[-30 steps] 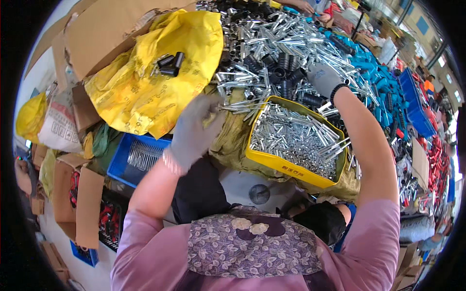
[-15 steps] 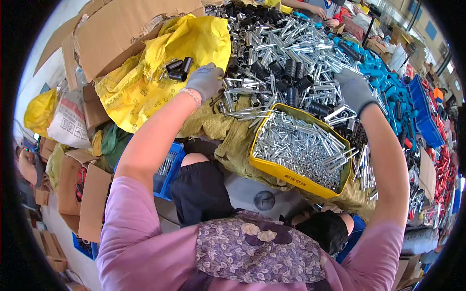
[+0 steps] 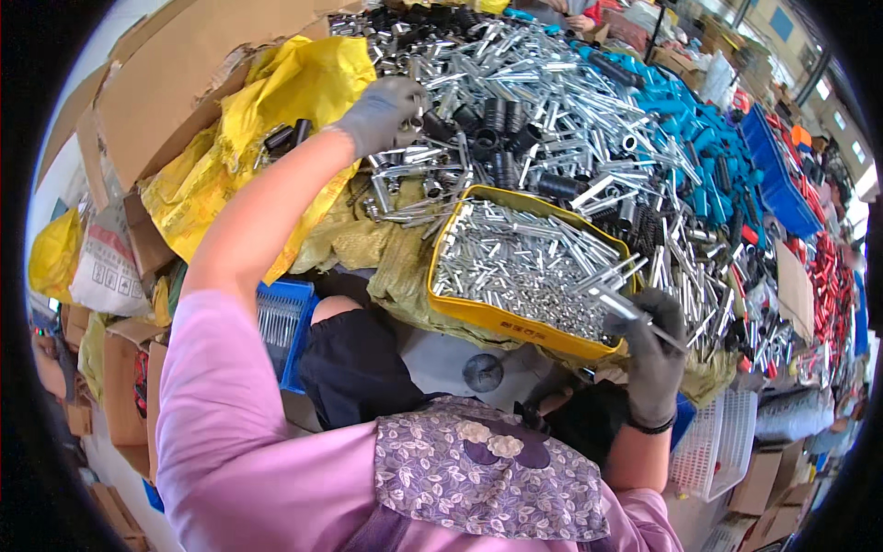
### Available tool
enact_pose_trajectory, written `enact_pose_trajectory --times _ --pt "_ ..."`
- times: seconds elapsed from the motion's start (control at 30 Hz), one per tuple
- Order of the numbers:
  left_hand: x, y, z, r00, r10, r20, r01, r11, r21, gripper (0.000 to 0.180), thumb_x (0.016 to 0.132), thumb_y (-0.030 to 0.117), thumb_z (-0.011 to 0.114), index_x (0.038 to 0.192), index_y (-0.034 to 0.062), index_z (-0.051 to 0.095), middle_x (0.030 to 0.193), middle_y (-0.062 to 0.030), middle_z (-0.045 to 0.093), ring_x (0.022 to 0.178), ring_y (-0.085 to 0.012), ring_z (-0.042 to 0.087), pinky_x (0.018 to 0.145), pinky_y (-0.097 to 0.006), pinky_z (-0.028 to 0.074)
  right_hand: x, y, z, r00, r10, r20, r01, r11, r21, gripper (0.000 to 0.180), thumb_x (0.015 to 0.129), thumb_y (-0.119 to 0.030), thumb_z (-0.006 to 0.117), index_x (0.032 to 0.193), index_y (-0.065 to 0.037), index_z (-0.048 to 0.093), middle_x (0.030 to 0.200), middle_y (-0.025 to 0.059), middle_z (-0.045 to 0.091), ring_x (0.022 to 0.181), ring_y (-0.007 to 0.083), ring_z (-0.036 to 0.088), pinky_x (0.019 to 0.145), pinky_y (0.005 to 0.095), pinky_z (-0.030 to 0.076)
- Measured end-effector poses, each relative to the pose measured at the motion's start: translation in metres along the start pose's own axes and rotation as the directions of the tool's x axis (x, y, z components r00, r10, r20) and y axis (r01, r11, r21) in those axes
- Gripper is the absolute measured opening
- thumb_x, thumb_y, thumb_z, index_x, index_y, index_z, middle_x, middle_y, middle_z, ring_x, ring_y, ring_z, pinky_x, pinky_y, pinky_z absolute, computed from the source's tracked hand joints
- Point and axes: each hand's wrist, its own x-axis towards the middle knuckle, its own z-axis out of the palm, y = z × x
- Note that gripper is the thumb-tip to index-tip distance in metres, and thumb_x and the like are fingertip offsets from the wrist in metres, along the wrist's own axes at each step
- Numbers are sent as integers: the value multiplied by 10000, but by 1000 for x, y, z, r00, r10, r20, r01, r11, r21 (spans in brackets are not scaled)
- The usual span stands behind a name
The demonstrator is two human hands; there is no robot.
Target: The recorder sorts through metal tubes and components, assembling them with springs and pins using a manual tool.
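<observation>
Grey gloves cover both hands. My left hand [image 3: 379, 117] reaches over the left edge of the metal heap, fingers curled downward beside short black sleeves [image 3: 437, 126]. What it grips, if anything, is hard to make out. Low at the near right corner of the yellow bin, my right hand [image 3: 655, 354] is closed around a slim silver metal tube [image 3: 627, 310], which slants across the fingers. Small silver pins and rods [image 3: 524, 262] fill the yellow bin [image 3: 515, 328]. Behind it spreads a large heap of silver tubes [image 3: 552, 87], mixed with black ribbed sleeves [image 3: 494, 115].
A yellow plastic sack [image 3: 216, 184] and large cardboard [image 3: 184, 78] lie at left. Blue parts [image 3: 708, 138] and a blue crate [image 3: 782, 184] sit at right. Below are a blue basket [image 3: 287, 322] and a white basket [image 3: 717, 442]. Another person's hand [image 3: 579, 22] shows at the far edge.
My right hand has come from the heap's right side down to the bin's near right corner, now with a silver tube. My left hand has moved slightly up onto the heap's left edge.
</observation>
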Motion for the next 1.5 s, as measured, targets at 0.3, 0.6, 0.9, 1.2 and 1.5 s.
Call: enact_pose_trajectory --times 0.3,0.6,0.9,1.2,1.5 --pt "-153 236 -49 998 -69 -14 28 570 -821 422 792 91 740 1186 64 591 1140 -119 611 1071 -314 587 935 -402 470 -32 -15 61 850 -222 478 234 972 34 240 880 -106 744 1026 23 605 1006 203 689 821 235 699 713 349 565" --pt "-214 269 -18 998 -35 51 62 525 -849 397 778 143 774 1131 18 640 1161 -162 587 1099 -346 574 929 -419 472 -57 32 101 557 99 824 715 447 -537 388 870 -332 732 1142 -73 634 922 130 699 800 281 700 683 358 545" --pt "-243 258 -13 909 -237 342 406 324 -854 279 786 128 774 988 33 607 1006 -126 563 943 -256 581 825 -352 494 -54 30 88 716 40 697 308 878 -366 486 835 -232 753 1252 -59 573 1045 162 671 900 341 667 803 413 529" --pt "-250 254 6 869 131 477 493 -164 -854 271 873 212 723 939 40 524 944 -61 552 828 -101 499 768 -261 447 -88 83 77 632 180 754 81 952 -296 324 898 -243 706 1154 -61 630 968 161 695 908 325 681 798 394 514" --pt "-258 264 -19 799 -176 575 602 239 -762 271 858 200 747 1003 13 616 842 -61 656 667 -92 624 579 -261 494 26 22 12 936 -128 329 303 768 -564 171 918 -174 669 1014 -36 699 926 150 720 826 188 700 706 337 570"
